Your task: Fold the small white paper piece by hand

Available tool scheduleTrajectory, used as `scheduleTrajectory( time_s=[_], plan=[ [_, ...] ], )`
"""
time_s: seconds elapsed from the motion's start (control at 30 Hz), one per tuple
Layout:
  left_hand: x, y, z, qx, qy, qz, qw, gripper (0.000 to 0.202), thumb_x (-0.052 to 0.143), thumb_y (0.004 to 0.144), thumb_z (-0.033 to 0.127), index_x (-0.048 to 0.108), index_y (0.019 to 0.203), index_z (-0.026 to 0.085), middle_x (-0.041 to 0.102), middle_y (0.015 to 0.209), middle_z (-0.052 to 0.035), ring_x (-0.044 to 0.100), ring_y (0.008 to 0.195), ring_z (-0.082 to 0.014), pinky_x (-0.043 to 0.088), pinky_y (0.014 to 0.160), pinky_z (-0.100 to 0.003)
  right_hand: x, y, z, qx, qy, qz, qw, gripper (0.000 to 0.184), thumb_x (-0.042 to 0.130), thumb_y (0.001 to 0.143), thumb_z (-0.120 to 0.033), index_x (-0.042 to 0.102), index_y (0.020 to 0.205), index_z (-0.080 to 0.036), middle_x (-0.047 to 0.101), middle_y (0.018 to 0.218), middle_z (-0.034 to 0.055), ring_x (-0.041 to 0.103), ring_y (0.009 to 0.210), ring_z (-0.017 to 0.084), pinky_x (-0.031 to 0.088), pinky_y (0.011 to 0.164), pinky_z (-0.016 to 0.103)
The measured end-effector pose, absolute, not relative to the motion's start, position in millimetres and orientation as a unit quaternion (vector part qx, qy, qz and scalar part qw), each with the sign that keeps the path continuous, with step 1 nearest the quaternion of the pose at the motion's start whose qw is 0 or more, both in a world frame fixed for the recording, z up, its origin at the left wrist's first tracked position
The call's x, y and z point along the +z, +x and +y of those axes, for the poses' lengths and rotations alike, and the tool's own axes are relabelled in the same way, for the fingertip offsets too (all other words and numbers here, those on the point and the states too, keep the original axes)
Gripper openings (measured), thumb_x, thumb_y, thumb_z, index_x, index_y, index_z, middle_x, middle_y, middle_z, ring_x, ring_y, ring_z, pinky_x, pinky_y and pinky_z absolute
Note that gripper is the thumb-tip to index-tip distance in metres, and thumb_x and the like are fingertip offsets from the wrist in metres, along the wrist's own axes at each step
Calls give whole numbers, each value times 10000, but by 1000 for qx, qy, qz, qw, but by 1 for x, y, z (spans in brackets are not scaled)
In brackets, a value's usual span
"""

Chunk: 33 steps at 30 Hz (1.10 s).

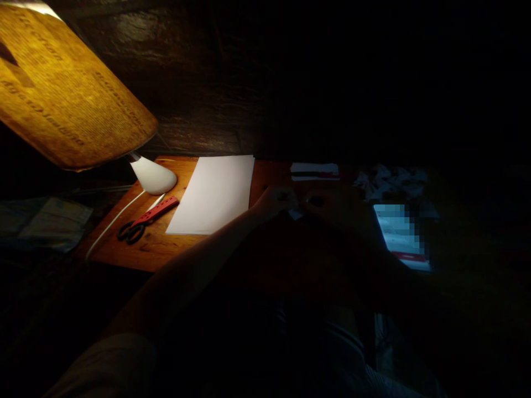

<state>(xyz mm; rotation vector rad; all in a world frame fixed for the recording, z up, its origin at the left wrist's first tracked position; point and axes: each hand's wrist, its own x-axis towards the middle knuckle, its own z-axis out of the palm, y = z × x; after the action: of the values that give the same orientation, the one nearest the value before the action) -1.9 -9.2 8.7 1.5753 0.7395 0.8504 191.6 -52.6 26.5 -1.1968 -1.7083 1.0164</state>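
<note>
In the dim middle of the wooden table (136, 254), my two hands are close together. My left hand (274, 200) has its fingers curled in a pinch on a small piece of white paper (296, 213). Opposite it, my right hand (326, 203) is also closed at the same paper, though shadow covers most of its fingers. To the left of my hands lies a stack of white paper sheets (219, 190). Just beyond them, a dark and red slim object (319, 174) rests on a white folded piece (296, 167); its kind is too dark to tell.
A lit lamp with a printed shade (83, 94) and white base (153, 176) stands at the left, its cord (112, 221) running over the table edge. Scissors (135, 231) lie by a red perforated strip (160, 211). Crumpled paper (390, 181) and a lit phone (398, 232) are at right.
</note>
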Motion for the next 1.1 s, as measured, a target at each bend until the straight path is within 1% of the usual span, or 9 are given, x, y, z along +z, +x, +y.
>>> scheduleTrajectory(
  time_s=[0.17,0.27,0.43,0.57,0.67,0.73,0.87,1.0,1.1],
  plan=[
    [9,-2,-7,362,643,318,596,82,692,636,206,632,608,157,595,606,22,511,601,-94,370,590,-225,23,189,-52,404,-467,-674,406,144,702,742,-342,704,723,-200,707,758,16,619,726,172,480,706,292],
    [10,-1,-8,371,631,319,602,113,709,655,216,621,612,161,589,603,25,507,592,-91,381,588,-225,22,188,-51,404,-472,-664,416,162,689,755,-358,701,739,-196,710,777,24,635,748,175,494,728,298],
    [10,-1,-8,394,625,308,600,184,730,761,286,618,699,155,568,628,19,486,574,-84,369,576,-233,28,188,-53,397,-487,-653,422,184,678,769,-387,695,739,-206,717,783,27,646,762,190,506,734,309],
    [8,-1,-6,419,611,314,593,185,750,798,306,643,800,155,586,668,14,510,580,-91,369,565,-233,36,187,-57,381,-492,-653,432,124,679,781,-330,707,737,-218,749,812,36,668,802,216,520,763,326],
    [7,-1,-6,419,614,323,586,234,757,830,310,601,741,160,549,627,28,488,564,-86,359,562,-234,39,186,-60,365,-507,-658,420,117,680,801,-315,717,757,-213,748,804,40,668,791,218,521,746,328],
    [7,-1,-7,422,614,334,577,254,747,842,290,575,705,163,532,606,34,473,555,-82,350,561,-235,39,186,-61,377,-506,-653,419,158,681,810,-354,716,754,-211,736,786,35,659,773,207,520,736,321],
    [7,-1,-8,440,607,339,569,216,742,823,242,589,696,158,545,614,33,483,576,-82,358,580,-235,47,186,-63,388,-509,-651,409,165,675,832,-350,698,744,-212,742,816,39,666,799,209,528,760,320],
    [8,-1,-8,449,594,338,575,209,755,806,245,600,696,157,569,621,26,500,583,-85,381,587,-235,58,187,-66,350,-531,-677,371,136,669,866,-299,703,765,-214,766,863,58,676,838,233,528,767,334],
    [9,-1,-8,462,592,339,567,200,762,786,260,618,695,155,595,646,19,527,613,-87,407,611,-231,58,186,-65,365,-532,-658,388,151,656,863,-321,692,764,-213,751,835,45,665,811,216,523,748,316]
  ],
)
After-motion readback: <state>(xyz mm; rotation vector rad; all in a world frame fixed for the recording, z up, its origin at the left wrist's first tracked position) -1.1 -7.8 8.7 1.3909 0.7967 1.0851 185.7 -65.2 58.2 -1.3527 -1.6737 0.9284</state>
